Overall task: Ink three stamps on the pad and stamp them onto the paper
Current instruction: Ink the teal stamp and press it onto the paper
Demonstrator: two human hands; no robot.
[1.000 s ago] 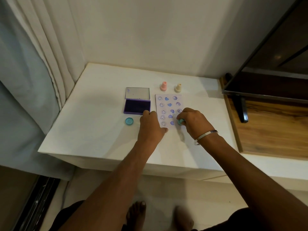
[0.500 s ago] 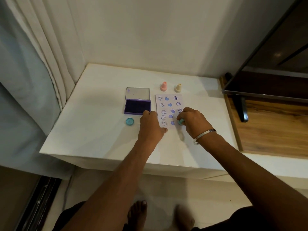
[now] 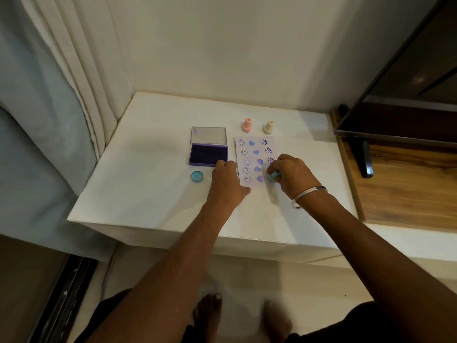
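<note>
My bare feet (image 3: 207, 315) on the floor, nearest of all, at 6 o'clock. Up from there, the white table (image 3: 148, 194). My left hand (image 3: 228, 183) lies on the paper's (image 3: 254, 160) near-left corner, fingers curled under, thumb along the bottom edge, pinning the sheet down and holding nothing. At 3 o'clock from it, my right hand (image 3: 291, 175), bangle (image 3: 309, 194) on the wrist, pinches the teal stamp (image 3: 273, 175) with its face at the sheet's bottom-right spot; whether it touches the paper, I cannot tell. The sheet shows 3 columns of purple prints: smileys on the left, hearts in the middle, round marks on the right. At 9 o'clock from my left hand lies a teal cap (image 3: 197, 176), alone on the table. Just beyond it, at 12 o'clock, the purple ink pad (image 3: 208, 154) sits open, its clear lid (image 3: 209, 135) flipped back flat. Past the paper's far edge stand 2 more stamps, upright: the pink stamp (image 3: 246, 125), and the cream stamp (image 3: 268, 127) at its 3 o'clock. Far right, a dark screen (image 3: 408, 82) on a wooden top (image 3: 408, 181).
</note>
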